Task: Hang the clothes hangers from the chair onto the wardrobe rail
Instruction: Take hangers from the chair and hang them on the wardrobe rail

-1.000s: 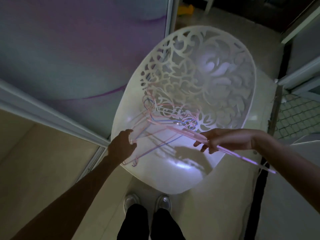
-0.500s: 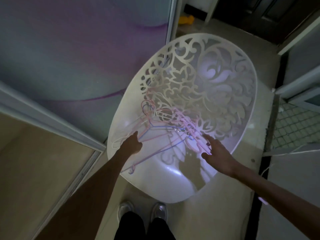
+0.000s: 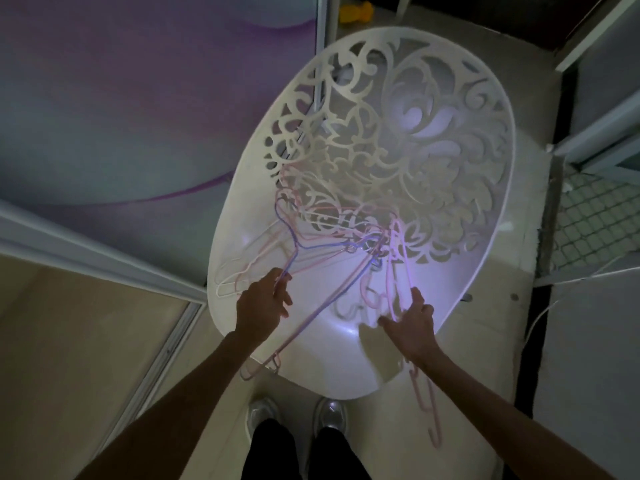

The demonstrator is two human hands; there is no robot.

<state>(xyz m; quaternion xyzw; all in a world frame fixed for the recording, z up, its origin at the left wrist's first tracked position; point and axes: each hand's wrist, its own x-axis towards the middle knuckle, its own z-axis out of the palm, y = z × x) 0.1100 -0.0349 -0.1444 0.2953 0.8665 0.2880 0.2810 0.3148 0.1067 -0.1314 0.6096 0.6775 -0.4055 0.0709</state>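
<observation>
1. On the seat of a white chair [image 3: 346, 351] with a cut-out flower pattern in its back lies a tangled pile of thin hangers [image 3: 332, 244], pink, white and one blue-purple.
2. The pile sits mostly near the middle of the seat, where the seat meets the patterned back, and it spreads toward the left edge of the seat.
3. The left hand [image 3: 260, 308] is over the left front part of the seat. Its fingers [image 3: 282, 284] are curled and pinch a blue-purple and pink hanger [image 3: 311, 317], whose long wire runs down past the front left edge of the seat.
4. The right hand [image 3: 412, 323] is over the right front part of the seat. Its fingers are bent around some pink hangers [image 3: 398, 271], and two more pink hangers [image 3: 427, 407] hang below this hand, past the front edge of the seat.
5. A bright light falls on the seat between the two hands.
6. Below the front edge of the chair, two grey shoes [image 3: 263, 415] and dark trousers stand on a pale floor [image 3: 478, 344].
7. At the left side is a sliding door [image 3: 121, 98] with a purple and grey picture on it.
</observation>
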